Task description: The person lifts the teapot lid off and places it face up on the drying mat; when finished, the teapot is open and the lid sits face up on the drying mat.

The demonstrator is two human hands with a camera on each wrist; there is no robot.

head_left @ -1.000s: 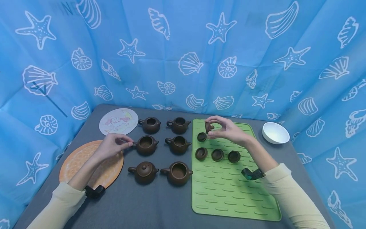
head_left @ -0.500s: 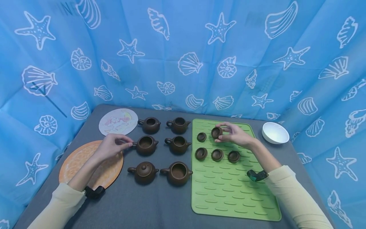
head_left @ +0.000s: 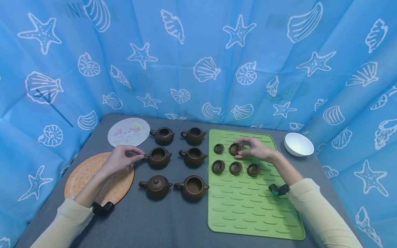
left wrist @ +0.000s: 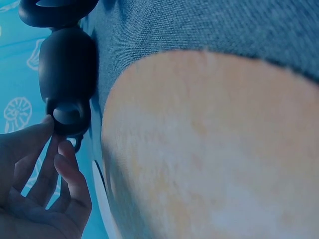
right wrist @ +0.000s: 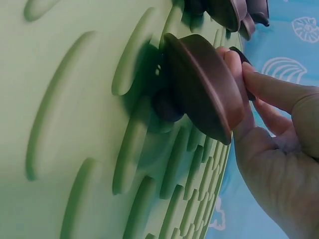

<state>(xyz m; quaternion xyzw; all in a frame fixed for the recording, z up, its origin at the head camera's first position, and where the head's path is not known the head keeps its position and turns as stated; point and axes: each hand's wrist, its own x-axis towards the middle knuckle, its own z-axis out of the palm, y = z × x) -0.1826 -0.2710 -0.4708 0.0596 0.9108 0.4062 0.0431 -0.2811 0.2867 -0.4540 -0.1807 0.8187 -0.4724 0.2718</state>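
From the head view, my right hand [head_left: 255,150] pinches a brown teapot lid [head_left: 234,148] on the back row of the green mat [head_left: 248,210], just right of another lid [head_left: 219,148]; three more lids [head_left: 235,167] lie in a row nearer me. My left hand [head_left: 119,159] has its fingertips together at the handle of the middle-left teapot [head_left: 158,157], one of six teapots on the grey table [head_left: 161,220]. An orange plate [head_left: 83,175], a picture plate [head_left: 128,131] and a white bowl [head_left: 298,144] stand around. I can read no writing or brand anywhere.

At my left wrist, thumb and fingers [left wrist: 60,164] close on the dark ring handle [left wrist: 70,115], beside the orange plate [left wrist: 209,149].

At my right wrist, my fingers [right wrist: 249,94] clamp the rim of the upturned lid [right wrist: 204,87], its knob [right wrist: 167,104] touching the mat [right wrist: 75,124].
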